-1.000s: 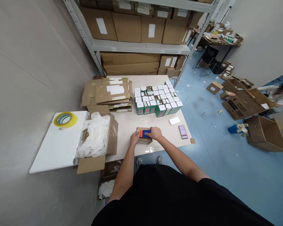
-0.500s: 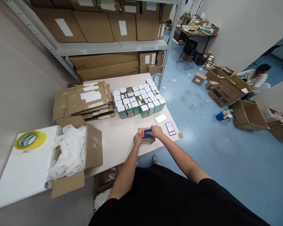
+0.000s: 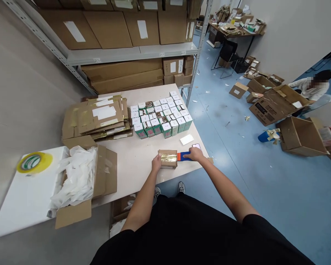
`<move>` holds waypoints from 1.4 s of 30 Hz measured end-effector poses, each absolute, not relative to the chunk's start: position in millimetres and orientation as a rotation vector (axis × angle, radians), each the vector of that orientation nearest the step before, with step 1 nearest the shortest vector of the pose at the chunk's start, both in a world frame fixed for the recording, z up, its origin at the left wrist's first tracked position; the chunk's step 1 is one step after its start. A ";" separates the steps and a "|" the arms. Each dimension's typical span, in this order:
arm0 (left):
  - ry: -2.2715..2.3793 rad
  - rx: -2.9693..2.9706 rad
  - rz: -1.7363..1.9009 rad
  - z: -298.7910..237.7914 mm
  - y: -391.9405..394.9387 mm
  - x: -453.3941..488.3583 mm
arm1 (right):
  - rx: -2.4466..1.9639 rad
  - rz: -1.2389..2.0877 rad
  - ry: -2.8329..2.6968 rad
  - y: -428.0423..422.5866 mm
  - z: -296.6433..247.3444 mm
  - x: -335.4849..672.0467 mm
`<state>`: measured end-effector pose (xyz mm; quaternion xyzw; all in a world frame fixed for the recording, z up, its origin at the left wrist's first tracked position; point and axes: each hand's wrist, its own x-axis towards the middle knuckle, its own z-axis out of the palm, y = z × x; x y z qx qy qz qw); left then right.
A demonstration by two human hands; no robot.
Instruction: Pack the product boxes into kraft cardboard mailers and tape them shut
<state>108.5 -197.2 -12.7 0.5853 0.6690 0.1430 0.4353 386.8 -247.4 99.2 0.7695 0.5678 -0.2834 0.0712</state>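
Pale tabletop (image 3: 136, 173) runs rightward to the left hand (image 3: 156, 162), whose fingers lie loose, unclenched, on a gold-taped cardboard box (image 3: 167, 158) just back from the table's front edge. The right hand (image 3: 195, 154) clenches a blue-and-orange tool (image 3: 184, 156), orange end touching the box; a phone (image 3: 196, 146) sits mostly hidden beyond it.

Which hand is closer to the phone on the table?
Right: the right hand is nearer, just in front of the phone and partly hiding it. The left hand is farther off, on the other side of the taped cardboard box.
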 end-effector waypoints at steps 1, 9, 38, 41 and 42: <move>1.669 1.455 0.357 -13.1 -196.3 108.4 | 2.332 -0.841 1.675 -254.0 97.5 402.1; 1.678 1.449 0.331 -13.9 -188.1 100.1 | 2.437 -0.879 1.570 -280.0 67.9 412.7; 1.802 1.195 0.324 -48.3 -174.1 -8.9 | 2.158 -0.818 1.803 -179.0 54.7 174.3; 1.778 1.197 0.305 -51.8 -176.9 10.0 | 2.146 -0.813 1.758 -178.8 58.0 192.0; 1.770 1.200 0.299 -52.4 -177.8 17.4 | 2.143 -0.814 1.747 -179.6 59.1 198.8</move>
